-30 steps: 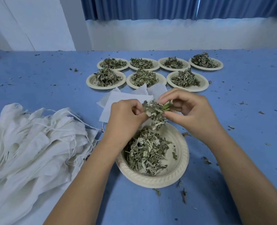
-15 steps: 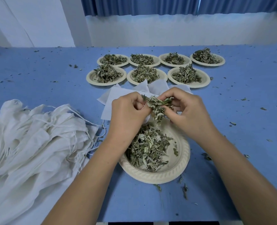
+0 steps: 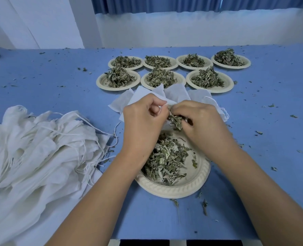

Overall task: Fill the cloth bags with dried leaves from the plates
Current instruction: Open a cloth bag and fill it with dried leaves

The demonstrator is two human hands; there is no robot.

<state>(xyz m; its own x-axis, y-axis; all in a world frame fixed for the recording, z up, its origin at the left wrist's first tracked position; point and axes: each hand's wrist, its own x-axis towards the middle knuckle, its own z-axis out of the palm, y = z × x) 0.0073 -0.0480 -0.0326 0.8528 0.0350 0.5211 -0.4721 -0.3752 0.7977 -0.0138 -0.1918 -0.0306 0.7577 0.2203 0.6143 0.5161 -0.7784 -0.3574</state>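
While both forearms reach forward from the lower edge, the left hand [image 3: 143, 121] and right hand [image 3: 202, 121] sit close together above the far rim of the near plate [image 3: 182, 189].

Left hand: fingers curled, thumb and forefinger pinching the edge of a white bag [image 3: 165, 125].

Right hand: knuckles up, fingers curled down around a clump [image 3: 176, 121] of dried leaves, held against the bag. Whether any of the clump is inside cannot be told.

The near plate carries loose leaves [image 3: 165, 157], partly hidden by the left wrist. Flat bags [image 3: 122, 105] lie fanned just behind the hands, which cover most of them, so they cannot be counted. A pile [image 3: 40, 148] of drawstring bags lies left of the plate on the blue table [image 3: 262, 139]. Crumbs [image 3: 205, 206] of leaf are scattered over the table.

Count: eight plates, one near and seven back plates [image 3: 118, 86] in rows of four and three, each heaped with leaves.
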